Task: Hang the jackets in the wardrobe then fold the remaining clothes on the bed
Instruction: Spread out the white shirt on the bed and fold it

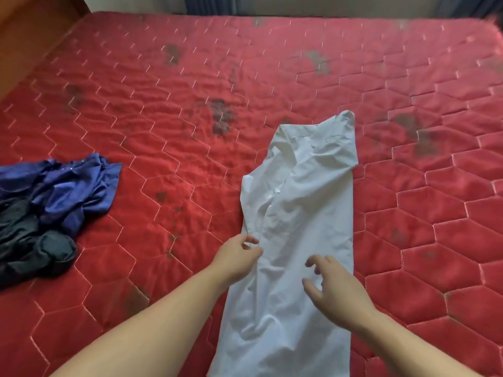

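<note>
A white shirt [299, 208] lies lengthwise on the red quilted mattress [177, 118], folded into a long narrow strip with its collar at the far end. My left hand [236, 257] is at the shirt's left edge, fingers curled and touching the fabric; whether they pinch it is unclear. My right hand [334, 287] hovers over the lower middle of the shirt with loosely spread, bent fingers and holds nothing. A crumpled blue garment [73, 191] and a black garment [32, 246] lie in a heap at the left edge of the bed.
A wooden headboard [30, 36] runs along the far left. Dark curtains [212, 4] hang behind the far side of the bed. Dark stains mark the mattress in several spots.
</note>
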`<move>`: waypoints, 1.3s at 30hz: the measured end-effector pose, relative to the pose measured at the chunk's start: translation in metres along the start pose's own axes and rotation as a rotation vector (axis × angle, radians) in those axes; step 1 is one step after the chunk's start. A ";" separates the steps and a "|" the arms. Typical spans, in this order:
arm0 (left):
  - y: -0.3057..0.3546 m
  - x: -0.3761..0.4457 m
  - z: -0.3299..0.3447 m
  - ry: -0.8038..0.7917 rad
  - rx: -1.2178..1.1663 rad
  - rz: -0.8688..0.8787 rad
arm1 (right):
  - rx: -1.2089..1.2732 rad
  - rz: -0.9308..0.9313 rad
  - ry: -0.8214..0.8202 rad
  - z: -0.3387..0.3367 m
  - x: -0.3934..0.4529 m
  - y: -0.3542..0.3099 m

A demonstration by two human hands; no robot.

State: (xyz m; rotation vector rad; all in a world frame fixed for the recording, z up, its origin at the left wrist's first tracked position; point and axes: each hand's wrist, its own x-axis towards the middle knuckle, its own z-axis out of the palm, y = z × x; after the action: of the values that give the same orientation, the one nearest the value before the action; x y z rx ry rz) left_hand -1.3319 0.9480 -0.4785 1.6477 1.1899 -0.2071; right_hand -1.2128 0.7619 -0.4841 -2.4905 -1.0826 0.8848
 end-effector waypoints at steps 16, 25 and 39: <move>0.104 0.168 0.029 0.048 0.085 0.094 | 0.063 -0.041 0.201 -0.084 0.194 0.002; 0.146 0.183 0.030 -0.483 -0.400 -0.041 | -0.082 0.374 0.036 -0.130 0.262 -0.011; 0.144 0.193 0.023 -0.414 -0.643 0.075 | 0.269 -0.266 0.574 -0.102 0.258 -0.023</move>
State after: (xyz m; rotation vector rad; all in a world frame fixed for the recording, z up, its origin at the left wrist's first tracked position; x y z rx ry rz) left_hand -1.1164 1.0493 -0.5208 1.0168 0.7653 -0.0942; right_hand -1.0240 0.9660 -0.5032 -2.1096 -0.9781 0.1941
